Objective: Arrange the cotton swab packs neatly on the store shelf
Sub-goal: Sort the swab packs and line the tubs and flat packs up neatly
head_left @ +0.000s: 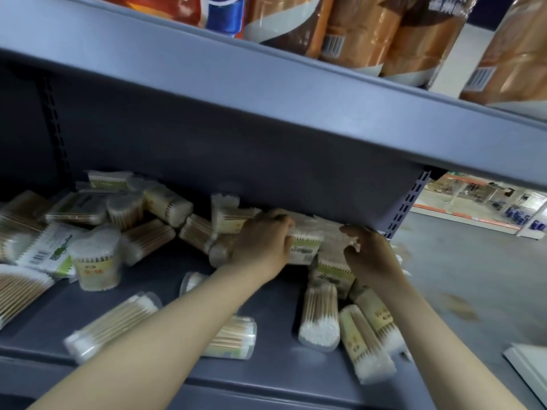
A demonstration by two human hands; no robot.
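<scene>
Several clear cotton swab packs lie scattered on the grey shelf (165, 279). My left hand (260, 241) grips a flat pack with a green and white label (306, 247) at the back right of the shelf. My right hand (370, 255) pinches the clear wrap of a neighbouring pack (334, 244) just to its right. More packs lie below the hands: a cylinder pack (319, 318) and two slanted ones (364, 344) near the shelf's right end. An upright tub-shaped pack (94, 261) stands at the left among a loose heap (142, 214).
The upper shelf's front edge (266, 119) overhangs close above my hands and carries brown and orange bagged goods (393, 34). A perforated upright (408, 205) marks the shelf's right end. Beyond it is grey store floor (461, 261). A white object (529, 368) sits at the lower right.
</scene>
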